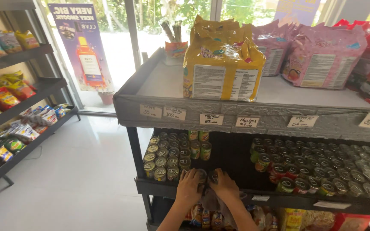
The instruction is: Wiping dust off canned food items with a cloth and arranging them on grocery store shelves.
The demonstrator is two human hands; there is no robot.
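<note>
My left hand [189,187] and my right hand [225,185] reach onto the middle shelf [253,197] of a dark store rack. Each hand grips a small tin can: the left one's can [201,174] and the right one's can [213,176] stand side by side near the shelf's front edge. A grey cloth [210,200] hangs below my right hand over the shelf lip. Just left of my hands stand rows of small cans [166,155] with silver lids. Two stacked green-labelled cans [201,144] are behind them.
To the right, several cans [322,164] with red and green labels fill the shelf. The top shelf [159,81] holds yellow packs [222,60] and pink packs [322,55], with price tags [211,119] on its front. A snack rack [13,115] stands left across a white floor [78,171].
</note>
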